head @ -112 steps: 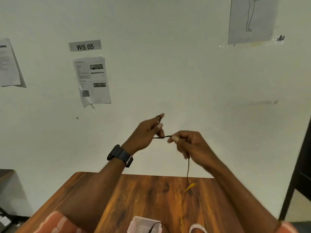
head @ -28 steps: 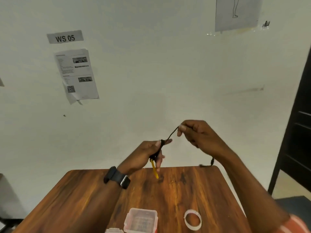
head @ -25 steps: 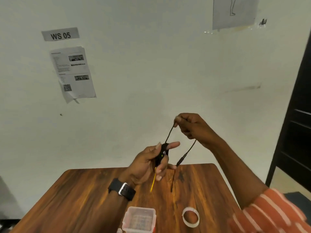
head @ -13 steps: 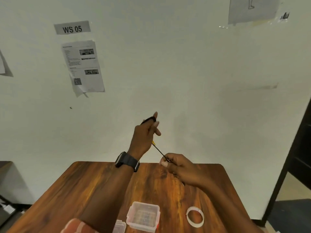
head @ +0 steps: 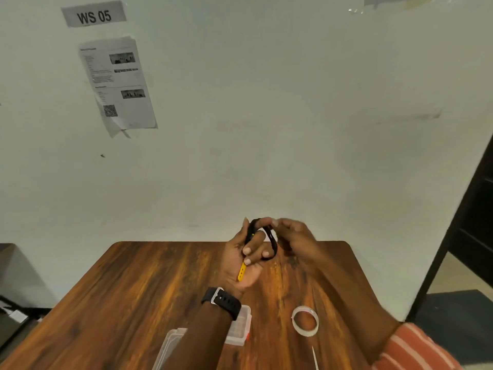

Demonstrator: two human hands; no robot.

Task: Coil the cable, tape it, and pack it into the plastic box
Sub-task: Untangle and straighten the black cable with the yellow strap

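Together, both hands (head: 269,247) around cable (head: 270,237)

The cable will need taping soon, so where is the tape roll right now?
In the head view, the tape roll lies flat on the wooden table, on the person's right, just right of the plastic box and nearer than both hands.

1. A numbered workstation in a lab or training room: a "WS 05" sign (head: 94,14) is taped to the bare wall.
2. An instruction sheet (head: 117,84) with a QR code hangs below it.
3. A plain wooden counter (head: 138,289) stands against the wall.
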